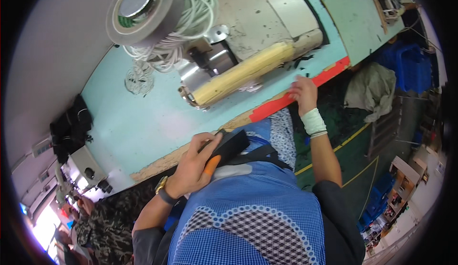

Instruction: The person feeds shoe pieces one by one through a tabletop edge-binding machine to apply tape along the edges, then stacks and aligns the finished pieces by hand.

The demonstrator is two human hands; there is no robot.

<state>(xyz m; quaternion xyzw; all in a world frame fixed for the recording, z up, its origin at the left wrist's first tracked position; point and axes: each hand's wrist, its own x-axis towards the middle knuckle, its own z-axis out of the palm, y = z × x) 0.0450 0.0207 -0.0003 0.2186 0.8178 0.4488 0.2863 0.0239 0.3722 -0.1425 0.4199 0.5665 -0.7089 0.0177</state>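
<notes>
My left hand [193, 162] is closed around a folded black strip [232, 146], apparently cloth, close to the front of my blue checked apron [253, 188]. An orange handle [211, 165] shows against the same palm; the rest of that tool is hidden. Over the red-covered table edge [317, 78], my right hand [304, 95] is raised with loosely bent fingers apart, slightly blurred, and nothing visible in them. Beyond both hands lies a sewing machine [257, 22] with a long yellow-wrapped arm [245, 72].
A large reel [164, 12] and white cord coils [198, 7] stand on the light-blue table [124, 136]. Black scraps lie beside the machine. To the right are a grey cloth [372, 88] and blue crates [412, 67]. Someone in camouflage clothing [112, 222] is at the lower left.
</notes>
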